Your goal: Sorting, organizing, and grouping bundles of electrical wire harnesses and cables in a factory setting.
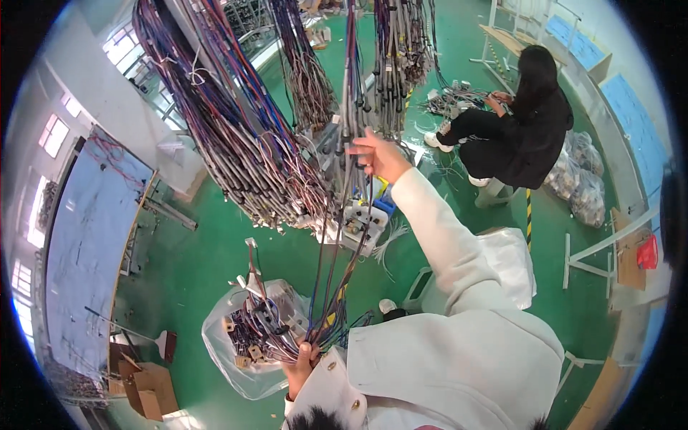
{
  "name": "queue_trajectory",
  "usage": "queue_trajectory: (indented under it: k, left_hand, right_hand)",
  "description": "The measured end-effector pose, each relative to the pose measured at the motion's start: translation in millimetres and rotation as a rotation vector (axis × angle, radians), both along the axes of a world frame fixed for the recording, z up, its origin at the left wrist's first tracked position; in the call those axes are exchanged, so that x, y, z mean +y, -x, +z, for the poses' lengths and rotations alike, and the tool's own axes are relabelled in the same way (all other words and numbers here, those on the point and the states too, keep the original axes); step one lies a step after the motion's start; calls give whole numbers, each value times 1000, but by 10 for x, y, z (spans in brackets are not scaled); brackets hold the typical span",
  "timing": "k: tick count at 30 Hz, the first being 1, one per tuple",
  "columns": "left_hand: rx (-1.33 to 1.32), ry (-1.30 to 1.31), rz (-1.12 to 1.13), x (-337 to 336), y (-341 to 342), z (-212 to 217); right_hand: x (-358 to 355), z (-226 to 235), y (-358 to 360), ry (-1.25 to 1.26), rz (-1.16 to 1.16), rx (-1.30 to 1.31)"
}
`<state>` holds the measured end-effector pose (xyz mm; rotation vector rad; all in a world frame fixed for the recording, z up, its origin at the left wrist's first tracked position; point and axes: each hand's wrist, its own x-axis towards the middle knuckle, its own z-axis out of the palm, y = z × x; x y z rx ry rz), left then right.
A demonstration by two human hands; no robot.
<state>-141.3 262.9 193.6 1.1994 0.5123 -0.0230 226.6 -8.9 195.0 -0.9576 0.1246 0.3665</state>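
Observation:
Low in the view, my left hand (301,364) is closed around a bundle of wire harnesses (266,322), whose loose ends and connectors fan out to the left. Several dark cables (331,269) run from this hand up to the hanging harnesses. My right hand (380,156) is raised at the end of a white sleeve, its fingers spread beside a hanging strand of cables (350,107). Whether the fingertips touch the strand is hard to make out. Under the held bundle is a clear plastic bag (222,342) with connectors in it.
Thick hanging wire harnesses (236,136) fill the upper middle. Below them stands a parts bin (365,221). A seated person (527,122) in black handles wires at the right, beside filled plastic bags (579,175). A blue board (93,236) and a cardboard box (149,390) are at left.

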Motion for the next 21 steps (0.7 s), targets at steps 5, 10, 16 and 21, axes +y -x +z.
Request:
queue_trajectory:
  k: [5, 10, 16, 21]
  left_hand:
    - [-131, -10, -9, -21, 16, -59]
    - [-95, -35, -58, -25, 18, -14]
    - [-117, -239, -111, -44, -97, 117]
    - [37, -9, 135, 74, -26, -132]
  right_hand:
    - [202, -278, -444, 302, -436, 87]
    - [82, -509, -465, 108, -401, 103]
    - [-117, 903, 509, -98, -375, -556]
    - [-449, 968, 1128, -24, -463, -625]
